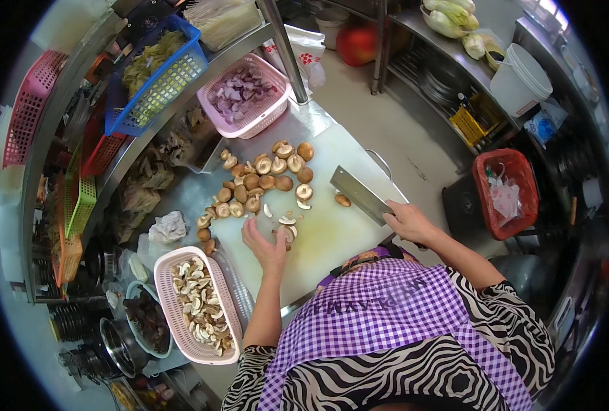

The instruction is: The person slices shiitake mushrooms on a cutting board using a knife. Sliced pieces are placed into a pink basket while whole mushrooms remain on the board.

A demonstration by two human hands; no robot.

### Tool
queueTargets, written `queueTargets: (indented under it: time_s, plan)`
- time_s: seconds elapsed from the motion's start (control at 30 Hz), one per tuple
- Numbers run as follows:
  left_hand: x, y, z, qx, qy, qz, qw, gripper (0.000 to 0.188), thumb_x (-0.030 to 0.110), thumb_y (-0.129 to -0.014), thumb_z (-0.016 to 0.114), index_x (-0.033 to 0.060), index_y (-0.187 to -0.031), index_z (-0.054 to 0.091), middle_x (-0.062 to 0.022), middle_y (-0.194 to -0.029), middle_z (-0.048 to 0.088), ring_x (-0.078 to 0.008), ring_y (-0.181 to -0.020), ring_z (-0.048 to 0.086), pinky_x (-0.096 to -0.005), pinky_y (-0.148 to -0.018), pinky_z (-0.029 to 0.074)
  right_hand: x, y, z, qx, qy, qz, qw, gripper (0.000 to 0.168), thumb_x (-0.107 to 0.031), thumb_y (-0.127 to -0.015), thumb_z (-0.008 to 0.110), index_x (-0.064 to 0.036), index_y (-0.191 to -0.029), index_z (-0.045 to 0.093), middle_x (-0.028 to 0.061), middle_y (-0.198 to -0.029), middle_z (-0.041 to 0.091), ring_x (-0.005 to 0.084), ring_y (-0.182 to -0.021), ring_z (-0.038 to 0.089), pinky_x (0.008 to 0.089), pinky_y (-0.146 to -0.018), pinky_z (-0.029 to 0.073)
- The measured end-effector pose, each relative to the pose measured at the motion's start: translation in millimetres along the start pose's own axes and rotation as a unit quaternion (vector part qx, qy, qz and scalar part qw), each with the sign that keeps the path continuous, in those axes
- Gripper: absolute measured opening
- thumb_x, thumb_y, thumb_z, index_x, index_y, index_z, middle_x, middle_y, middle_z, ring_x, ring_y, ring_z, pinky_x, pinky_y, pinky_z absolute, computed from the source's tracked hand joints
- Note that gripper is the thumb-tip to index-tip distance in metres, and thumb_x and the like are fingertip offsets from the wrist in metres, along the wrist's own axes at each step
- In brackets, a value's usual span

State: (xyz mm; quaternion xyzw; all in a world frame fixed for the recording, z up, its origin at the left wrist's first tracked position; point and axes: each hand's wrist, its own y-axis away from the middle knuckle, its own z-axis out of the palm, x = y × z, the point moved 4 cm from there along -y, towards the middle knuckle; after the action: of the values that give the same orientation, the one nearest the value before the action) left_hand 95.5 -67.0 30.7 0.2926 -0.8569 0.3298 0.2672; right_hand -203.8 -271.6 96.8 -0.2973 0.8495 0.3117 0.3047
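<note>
My right hand [408, 222] grips the handle of a cleaver [362, 195], its wide blade over the right part of a white cutting board [317, 262]. One brown mushroom piece [342, 200] lies beside the blade. My left hand [267, 246] is low over the board, thumb and fingers spread, its thumb by some mushroom slices [288, 231]; whether it touches them I cannot tell. Whole brown mushrooms [267, 181] are heaped along the board's far left edge and on the steel table. A pink basket [236, 308] of sliced mushrooms stands left of the board.
A pink basket [279, 117] of cut purple onion stands at the table's far end. Crumpled white cloth or paper [168, 227] lies at left. A shelf with a blue basket [195, 38] runs along the left. A steel post [284, 51] rises beyond the board; a red-lined bin [529, 205] stands at right.
</note>
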Motion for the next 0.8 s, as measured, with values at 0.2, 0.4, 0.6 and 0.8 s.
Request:
queueTargets:
  time_s: [0.2, 0.4, 0.6, 0.8]
  plan:
    - [15, -11, 43, -0.085, -0.11, 0.047, 0.989, 0.088, 0.038, -0.073, 0.082, -0.0024, -0.14, 0.041, -0.0301, -0.148, 0.032, -0.0489, -0.143, 0.024, -0.0601, -0.116, 0.019, 8, -4, 11, 0.001, 0.012, 0.02, 1.0, 0.026, -0.023, -0.094, 0.049, 0.0, -0.106, 0.055, 0.0284, -0.081, 0.063, 0.0474, -0.083, 0.063, 0.054, -0.079, 0.048]
    - [59, 17, 93, -0.136, -0.044, 0.085, 0.986, 0.073, 0.03, -0.076, 0.08, -0.0038, -0.132, 0.047, -0.0262, -0.139, 0.039, -0.0462, -0.133, 0.034, -0.0565, -0.112, 0.027, 12, 0, 10, 0.008, 0.016, 0.01, 1.0, 0.026, -0.023, -0.094, 0.05, 0.0, -0.106, 0.055, 0.0288, -0.079, 0.062, 0.0476, -0.08, 0.062, 0.0547, -0.076, 0.048]
    - [92, 2, 106, -0.134, 0.188, 0.086, 0.969, 0.046, 0.01, -0.086, 0.063, -0.0029, -0.128, 0.049, -0.0258, -0.138, 0.04, -0.0438, -0.127, 0.041, -0.0494, -0.109, 0.035, 12, 5, 8, 0.054, -0.01, 0.002, 0.999, 0.025, -0.023, -0.094, 0.052, -0.001, -0.105, 0.056, 0.0267, -0.075, 0.062, 0.0459, -0.077, 0.062, 0.0531, -0.074, 0.048]
    - [72, -56, 96, -0.145, 0.056, 0.183, 0.971, 0.049, -0.008, -0.078, 0.056, 0.0073, -0.124, 0.059, -0.0109, -0.13, 0.058, -0.034, -0.121, 0.05, -0.0451, -0.107, 0.039, 7, 12, 6, 0.012, 0.054, -0.108, 0.993, 0.025, -0.025, -0.094, 0.054, -0.004, -0.107, 0.058, 0.024, -0.076, 0.063, 0.0435, -0.075, 0.063, 0.0522, -0.072, 0.049]
